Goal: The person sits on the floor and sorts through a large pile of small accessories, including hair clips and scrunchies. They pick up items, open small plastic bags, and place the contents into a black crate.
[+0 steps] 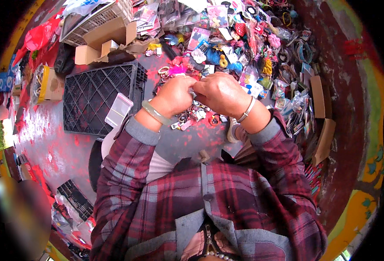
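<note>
Out in front of my body, my left hand (174,96) and my right hand (226,92) meet at the fingertips. Both are closed in a pinch, and whatever lies between the fingers is hidden or too small to name. A bright pink fluffy hair accessory (177,69) shows just beyond my left hand. Small trinkets (197,114) lie on the floor below and past the hands. A clear plastic case with a pink edge (119,109) rests on the edge of a black plastic crate (100,98), left of my left wrist.
A large pile of packaged hair ties and accessories (231,39) spreads beyond the hands and to the right. Opened cardboard boxes (107,39) and a white crate (98,21) stand at the far left. Cardboard flaps (323,141) edge the right side. A red plastic bag (42,35) lies far left.
</note>
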Demonstrator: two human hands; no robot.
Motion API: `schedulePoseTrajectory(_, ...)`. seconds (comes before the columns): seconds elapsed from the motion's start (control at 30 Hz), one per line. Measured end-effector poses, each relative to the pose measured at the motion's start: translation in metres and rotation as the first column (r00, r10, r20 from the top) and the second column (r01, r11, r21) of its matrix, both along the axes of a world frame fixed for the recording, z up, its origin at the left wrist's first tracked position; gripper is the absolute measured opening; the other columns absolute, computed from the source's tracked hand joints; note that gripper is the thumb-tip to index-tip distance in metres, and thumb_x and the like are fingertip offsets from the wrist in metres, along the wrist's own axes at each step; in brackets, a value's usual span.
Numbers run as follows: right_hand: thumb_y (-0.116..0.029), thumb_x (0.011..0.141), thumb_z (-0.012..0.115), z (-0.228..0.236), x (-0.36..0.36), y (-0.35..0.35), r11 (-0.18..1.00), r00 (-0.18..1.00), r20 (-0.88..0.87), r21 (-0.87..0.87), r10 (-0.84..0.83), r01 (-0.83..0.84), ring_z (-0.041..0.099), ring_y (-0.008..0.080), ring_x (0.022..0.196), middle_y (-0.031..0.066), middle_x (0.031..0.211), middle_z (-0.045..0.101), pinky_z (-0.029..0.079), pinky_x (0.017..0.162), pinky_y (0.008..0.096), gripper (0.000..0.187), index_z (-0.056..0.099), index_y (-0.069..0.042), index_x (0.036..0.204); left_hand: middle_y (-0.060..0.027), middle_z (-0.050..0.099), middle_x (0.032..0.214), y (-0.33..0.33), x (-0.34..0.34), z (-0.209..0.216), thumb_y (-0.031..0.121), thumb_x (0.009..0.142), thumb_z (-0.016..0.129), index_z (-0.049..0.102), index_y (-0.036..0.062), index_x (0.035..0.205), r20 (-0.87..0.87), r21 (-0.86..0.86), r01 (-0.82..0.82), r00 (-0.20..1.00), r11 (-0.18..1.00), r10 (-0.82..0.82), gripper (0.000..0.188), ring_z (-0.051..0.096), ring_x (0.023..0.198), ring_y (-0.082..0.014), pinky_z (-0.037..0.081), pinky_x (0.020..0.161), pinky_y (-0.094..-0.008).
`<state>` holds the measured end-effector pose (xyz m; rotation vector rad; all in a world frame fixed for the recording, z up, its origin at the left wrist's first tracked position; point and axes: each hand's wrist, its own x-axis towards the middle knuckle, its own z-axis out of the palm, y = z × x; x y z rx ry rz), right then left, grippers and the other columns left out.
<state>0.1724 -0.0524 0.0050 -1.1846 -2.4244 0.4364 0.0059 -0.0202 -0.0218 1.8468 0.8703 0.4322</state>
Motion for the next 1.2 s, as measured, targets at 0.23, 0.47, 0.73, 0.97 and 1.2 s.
schedulePoseTrajectory(0.23,-0.013,0.067,0.059,0.001,-0.002,-0.004,0.999,0.999,0.030,-0.027,0.031,-0.030,0.059,0.0302,0.064,0.0118,0.064,0.059,0.046,0.060,0.0406,0.005,0.059,-0.008,0.068,-0.0151,0.063,0.080,-0.010,-0.009,-0.007,-0.004,0.067,0.051,0.063,0.0023,0.086,-0.122,0.112,0.017,0.992,0.994,-0.003,0.023,0.062,0.077,-0.0240,0.046,0.069,-0.0318)
schedulePoseTrajectory(0.47,-0.011,0.067,0.063,0.000,-0.004,-0.002,0.995,0.996,-0.012,-0.057,0.084,-0.085,0.056,0.0286,0.065,0.0086,0.065,0.055,0.043,0.060,0.0382,0.010,0.057,-0.007,0.074,-0.0210,0.059,0.075,-0.020,-0.019,0.017,0.003,0.071,0.048,0.062,0.0016,0.083,-0.296,0.174,0.052,0.955,0.983,0.002,0.019,0.060,0.072,-0.0358,0.047,0.062,-0.0390)
schedulePoseTrajectory(0.73,-0.012,0.064,0.060,0.007,-0.029,-0.007,0.982,0.978,0.085,-0.003,0.190,-0.191,0.056,0.0269,0.063,0.0075,0.063,0.055,0.043,0.059,0.0367,0.007,0.054,-0.009,0.066,-0.0212,0.060,0.074,-0.030,-0.038,0.010,0.009,0.070,0.052,0.063,0.0031,0.078,-0.305,0.111,0.041,0.952,0.993,-0.005,0.014,0.059,0.074,-0.0381,0.047,0.065,-0.0461)
schedulePoseTrajectory(0.97,-0.018,0.077,0.065,0.000,-0.015,0.038,0.605,0.927,-0.360,-0.716,0.109,-0.349,0.058,0.0119,0.064,0.0042,0.067,0.060,0.045,0.057,0.0268,0.012,0.063,-0.006,0.077,-0.0186,0.058,0.064,-0.041,-0.052,0.019,0.013,0.073,0.052,0.059,0.0042,0.073,-0.321,0.217,0.073,0.947,0.973,0.000,0.011,0.058,0.063,-0.0372,0.046,0.057,-0.0457)
schedulePoseTrajectory(1.2,-0.027,0.078,0.061,-0.205,0.000,0.131,0.695,0.973,0.084,-0.686,-0.215,0.213,0.060,0.0144,0.073,0.0082,0.079,0.065,0.047,0.066,0.0295,0.025,0.064,-0.005,0.091,-0.0179,0.056,0.062,-0.045,-0.055,0.038,0.009,0.072,0.050,0.052,0.0019,0.068,-0.218,0.301,0.041,0.976,0.953,0.026,0.008,0.057,0.063,-0.0337,0.045,0.059,-0.0427)
